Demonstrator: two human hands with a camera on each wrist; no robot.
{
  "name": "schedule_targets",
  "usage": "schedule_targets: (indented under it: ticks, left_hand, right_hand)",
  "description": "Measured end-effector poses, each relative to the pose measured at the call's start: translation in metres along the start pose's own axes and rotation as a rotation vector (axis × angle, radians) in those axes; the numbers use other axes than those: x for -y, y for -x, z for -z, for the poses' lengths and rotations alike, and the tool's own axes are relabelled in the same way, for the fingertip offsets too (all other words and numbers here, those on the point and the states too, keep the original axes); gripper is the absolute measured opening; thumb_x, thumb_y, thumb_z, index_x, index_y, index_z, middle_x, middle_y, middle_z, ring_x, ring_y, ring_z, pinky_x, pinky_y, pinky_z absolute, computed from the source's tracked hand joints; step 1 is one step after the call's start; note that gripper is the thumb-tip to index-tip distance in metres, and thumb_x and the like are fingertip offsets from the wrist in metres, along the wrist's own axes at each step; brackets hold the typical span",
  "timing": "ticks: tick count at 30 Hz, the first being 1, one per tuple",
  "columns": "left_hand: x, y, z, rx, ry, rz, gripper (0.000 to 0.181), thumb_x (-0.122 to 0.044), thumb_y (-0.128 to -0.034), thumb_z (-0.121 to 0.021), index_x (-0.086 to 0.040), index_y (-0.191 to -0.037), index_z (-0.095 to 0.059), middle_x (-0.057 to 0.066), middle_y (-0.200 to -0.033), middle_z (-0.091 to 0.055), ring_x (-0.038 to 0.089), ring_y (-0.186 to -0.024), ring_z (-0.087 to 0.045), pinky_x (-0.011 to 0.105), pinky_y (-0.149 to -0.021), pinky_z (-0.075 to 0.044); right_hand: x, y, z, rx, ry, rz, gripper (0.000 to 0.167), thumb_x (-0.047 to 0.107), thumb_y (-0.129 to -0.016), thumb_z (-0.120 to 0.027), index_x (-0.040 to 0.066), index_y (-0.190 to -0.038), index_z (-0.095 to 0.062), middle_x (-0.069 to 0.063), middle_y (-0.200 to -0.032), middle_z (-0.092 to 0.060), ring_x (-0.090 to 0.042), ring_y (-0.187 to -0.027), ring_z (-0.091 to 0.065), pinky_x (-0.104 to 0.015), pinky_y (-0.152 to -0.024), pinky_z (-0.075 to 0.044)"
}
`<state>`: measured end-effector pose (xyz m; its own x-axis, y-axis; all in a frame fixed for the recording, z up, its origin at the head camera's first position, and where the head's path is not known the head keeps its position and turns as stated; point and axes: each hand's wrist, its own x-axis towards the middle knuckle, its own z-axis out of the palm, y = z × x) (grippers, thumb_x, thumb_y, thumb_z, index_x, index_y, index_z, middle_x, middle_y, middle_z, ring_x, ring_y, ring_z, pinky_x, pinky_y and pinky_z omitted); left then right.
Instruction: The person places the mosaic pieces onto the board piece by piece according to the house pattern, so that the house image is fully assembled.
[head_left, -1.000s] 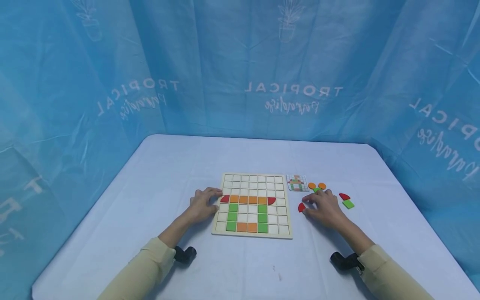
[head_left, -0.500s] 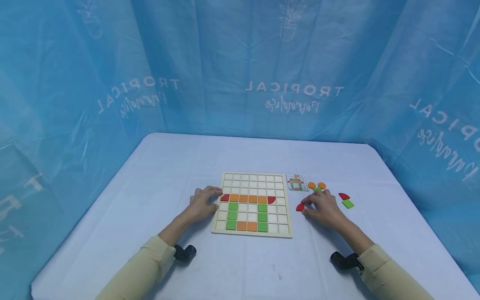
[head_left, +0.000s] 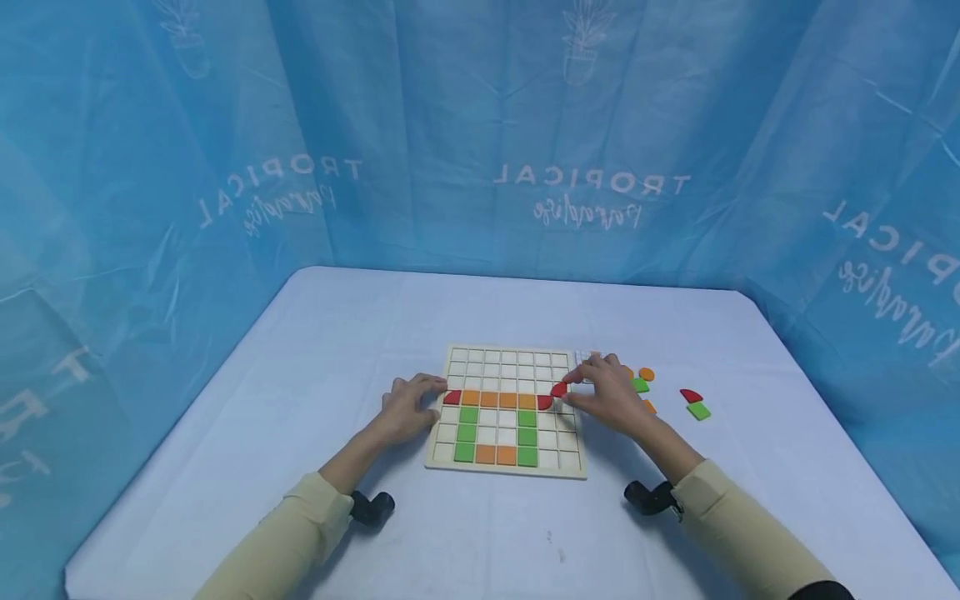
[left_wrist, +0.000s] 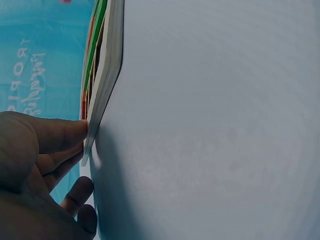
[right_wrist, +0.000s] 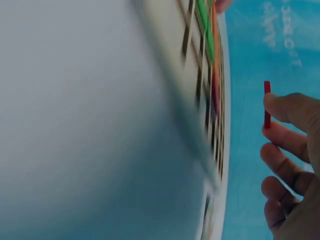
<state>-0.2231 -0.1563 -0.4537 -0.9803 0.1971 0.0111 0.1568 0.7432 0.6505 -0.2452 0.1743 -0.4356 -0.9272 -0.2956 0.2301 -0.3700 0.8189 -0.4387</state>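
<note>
A wooden grid board (head_left: 450, 463) lies on the table, holding orange and green square tiles and red quarter-circle tiles. My left hand (head_left: 405, 408) rests its thumb and fingertips against the board's left edge; in the left wrist view the thumb (left_wrist: 65, 135) touches the rim. My right hand (head_left: 611, 396) pinches a red quarter-circle tile (head_left: 558, 389) between thumb and index finger, above the board's right side, close to the red tile (head_left: 544, 402) at the row's right end. Edge-on in the right wrist view, the held tile (right_wrist: 267, 105) shows as a thin red strip.
A pattern card (head_left: 582, 357) is partly hidden behind my right hand. Right of it lie orange round tiles (head_left: 647, 375), green squares (head_left: 699, 411), an orange piece (head_left: 649, 407) and another red quarter-circle (head_left: 691, 396). Blue curtains (head_left: 480, 125) surround the table.
My right hand has picked up the red quarter-circle tile from the table and carried it left over the board. An orange piece has come into view behind it. The left hand stays at the board's edge.
</note>
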Motion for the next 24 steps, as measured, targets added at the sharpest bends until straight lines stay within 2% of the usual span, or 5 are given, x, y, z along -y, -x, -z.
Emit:
schedule_targets:
  ticks: [5, 11, 18, 24]
  left_hand:
    - [0.000, 0.000, -0.001, 0.000, -0.001, -0.007, 0.046, -0.005, -0.0819, -0.069, -0.006, -0.127, -0.061, 0.006, -0.135, -0.052, 0.025, -0.104, -0.038, 0.047, -0.088, -0.028]
    - [0.000, -0.002, -0.002, 0.008, -0.006, 0.002, 0.047, -0.006, -0.0816, -0.070, -0.007, -0.127, -0.061, 0.005, -0.136, -0.052, 0.024, -0.105, -0.038, 0.046, -0.087, -0.027]
    - [-0.001, -0.002, -0.001, 0.009, -0.013, 0.016, 0.047, -0.005, -0.0817, -0.070, -0.008, -0.127, -0.061, 0.004, -0.136, -0.051, 0.024, -0.105, -0.038, 0.045, -0.087, -0.027]
    - [0.000, -0.001, 0.000, 0.015, -0.017, 0.022, 0.047, -0.005, -0.0825, -0.069, -0.008, -0.128, -0.061, 0.004, -0.137, -0.051, 0.025, -0.107, -0.038, 0.046, -0.088, -0.027]
  right_hand:
    - [0.029, -0.019, -0.018, 0.012, -0.054, -0.011, 0.024, 0.026, -0.078, -0.077, 0.014, -0.099, -0.074, -0.002, -0.095, -0.059, -0.026, -0.098, -0.044, -0.048, -0.082, -0.035]
    - [0.056, -0.041, -0.039, 0.032, -0.088, 0.030, 0.023, 0.027, -0.079, -0.077, 0.013, -0.097, -0.074, -0.001, -0.093, -0.059, -0.023, -0.093, -0.044, -0.044, -0.081, -0.036]
    - [0.079, -0.065, -0.057, 0.100, -0.051, 0.021, 0.023, 0.031, -0.080, -0.077, 0.016, -0.097, -0.075, 0.000, -0.094, -0.060, -0.023, -0.094, -0.045, -0.042, -0.083, -0.036]
    - [0.086, -0.077, -0.069, 0.162, 0.002, 0.029, 0.024, 0.034, -0.081, -0.076, 0.017, -0.098, -0.075, 0.003, -0.093, -0.060, -0.020, -0.090, -0.044, -0.038, -0.080, -0.036]
